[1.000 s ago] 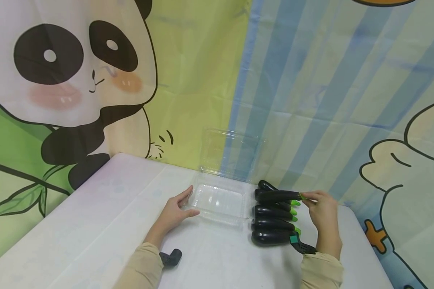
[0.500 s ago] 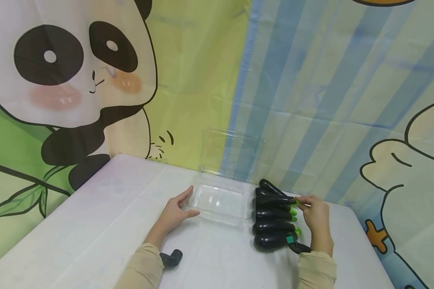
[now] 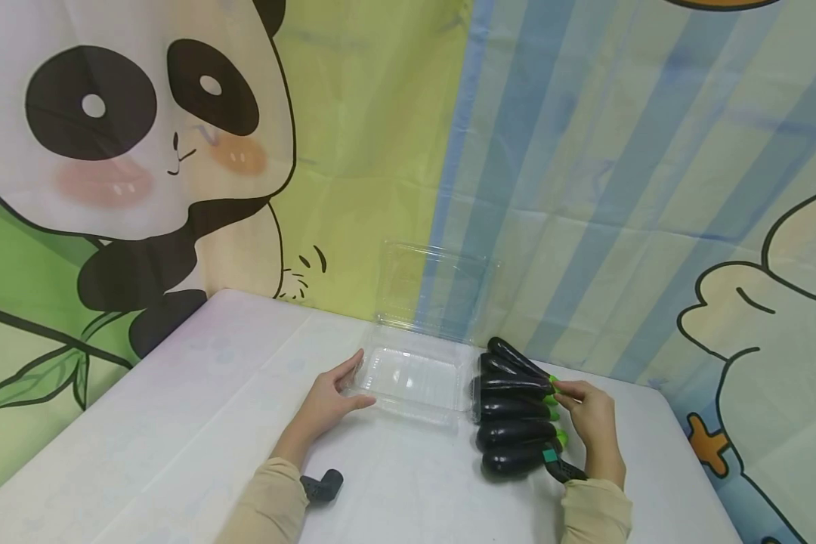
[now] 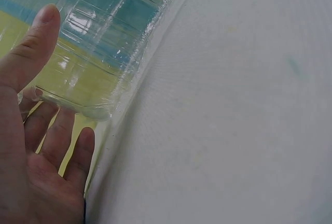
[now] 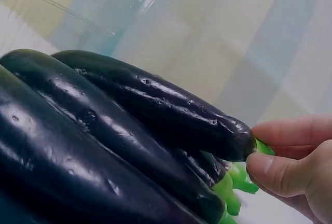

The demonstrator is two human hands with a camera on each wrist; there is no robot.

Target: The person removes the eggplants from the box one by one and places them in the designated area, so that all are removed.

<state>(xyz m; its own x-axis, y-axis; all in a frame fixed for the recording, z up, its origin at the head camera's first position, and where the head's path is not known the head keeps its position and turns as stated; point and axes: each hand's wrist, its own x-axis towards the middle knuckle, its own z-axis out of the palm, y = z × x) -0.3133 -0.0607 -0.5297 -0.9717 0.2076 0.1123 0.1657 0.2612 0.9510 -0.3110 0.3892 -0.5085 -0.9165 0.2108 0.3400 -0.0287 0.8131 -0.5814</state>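
A person in beige sleeves works at a white table [image 3: 177,423] pushed into the corner of a room hung with cartoon cloth. Nearest the camera, a small dark L-shaped object [image 3: 322,483] lies on the tabletop beside the left forearm. The left hand [image 3: 328,402] rests with fingers straight and thumb spread against the near left corner of a clear plastic clamshell box [image 3: 415,378], whose lid stands open against the wall. To the right of the box, just beside it, a row of dark purple eggplants [image 3: 513,423] with green stems lies side by side. The right hand [image 3: 588,423] pinches the green stem end of one eggplant [image 3: 513,384] resting on top of the row. Behind the table, a panda backdrop [image 3: 122,151] covers the left wall; a blue-striped backdrop [image 3: 619,166] covers the right.
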